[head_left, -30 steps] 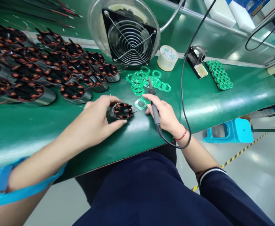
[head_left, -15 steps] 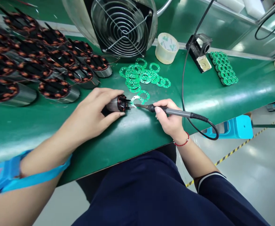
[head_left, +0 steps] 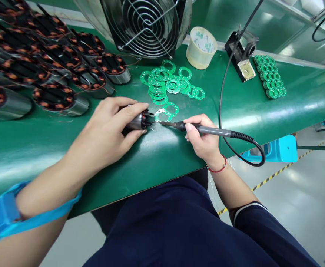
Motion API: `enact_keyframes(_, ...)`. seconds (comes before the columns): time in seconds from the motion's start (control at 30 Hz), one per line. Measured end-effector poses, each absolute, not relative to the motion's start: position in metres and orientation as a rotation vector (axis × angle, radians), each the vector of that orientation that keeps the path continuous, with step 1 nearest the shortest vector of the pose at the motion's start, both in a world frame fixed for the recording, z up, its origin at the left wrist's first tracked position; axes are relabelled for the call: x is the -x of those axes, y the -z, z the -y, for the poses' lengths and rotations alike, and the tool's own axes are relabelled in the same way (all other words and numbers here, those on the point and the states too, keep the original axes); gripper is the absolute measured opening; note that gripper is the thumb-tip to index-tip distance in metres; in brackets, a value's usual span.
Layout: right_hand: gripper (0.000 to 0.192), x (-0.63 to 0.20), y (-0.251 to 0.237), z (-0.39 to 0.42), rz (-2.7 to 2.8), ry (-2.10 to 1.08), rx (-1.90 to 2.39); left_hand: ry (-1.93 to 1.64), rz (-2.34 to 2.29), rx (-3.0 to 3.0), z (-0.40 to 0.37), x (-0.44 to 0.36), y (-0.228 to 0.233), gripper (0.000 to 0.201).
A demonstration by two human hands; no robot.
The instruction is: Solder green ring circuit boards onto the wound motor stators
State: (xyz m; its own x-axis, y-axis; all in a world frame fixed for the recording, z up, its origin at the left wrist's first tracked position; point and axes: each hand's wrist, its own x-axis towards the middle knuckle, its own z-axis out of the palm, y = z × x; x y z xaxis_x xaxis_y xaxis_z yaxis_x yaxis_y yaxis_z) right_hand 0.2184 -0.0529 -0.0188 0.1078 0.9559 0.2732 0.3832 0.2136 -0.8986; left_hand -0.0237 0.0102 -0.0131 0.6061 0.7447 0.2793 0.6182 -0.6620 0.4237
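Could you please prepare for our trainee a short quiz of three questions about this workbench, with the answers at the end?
1. Which tool does the right hand hold?
2. True or false: the left hand holds the roll of tape.
3. What colour are the flat rings piled loosely in front of the fan?
a) blue
b) green
c) red

Key:
1. A soldering iron.
2. False; the left hand holds a copper-wound core.
3. b
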Motion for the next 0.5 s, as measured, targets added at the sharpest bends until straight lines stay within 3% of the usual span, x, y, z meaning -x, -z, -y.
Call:
enact_keyframes(0.3,0.023,-0.2201,0.0177,0.0533,1.59,-0.472,1.233,-0.635,-1.072,-2.576,-0.0124,0.0231,0.0163,0.047)
enact_keyframes(0.5,0.042,-0.2161,0.0155,0.0522,1.665,-0.742,1.421,-0.619,-1.136,-2.5,-0.0113,0.0221,0.0147,0.051)
